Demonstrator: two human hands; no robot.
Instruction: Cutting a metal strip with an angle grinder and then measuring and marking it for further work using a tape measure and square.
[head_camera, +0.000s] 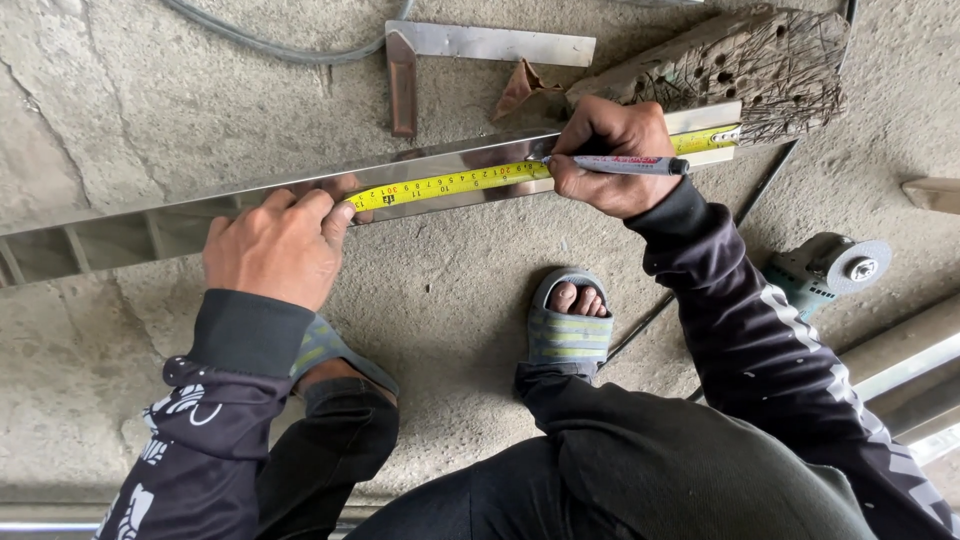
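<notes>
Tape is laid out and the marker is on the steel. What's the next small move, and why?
Probably a short stroke across the metal strip at the marker tip. The left hand pins the yellow tape measure flat on it, and the right hand holds the tip at the tape's edge.

Rough grey concrete floor (450, 300), cracked at the left; an angle grinder (825, 268) lies at right; a worn brush (760, 60) and cable (250, 40) above; flat daylight.
</notes>
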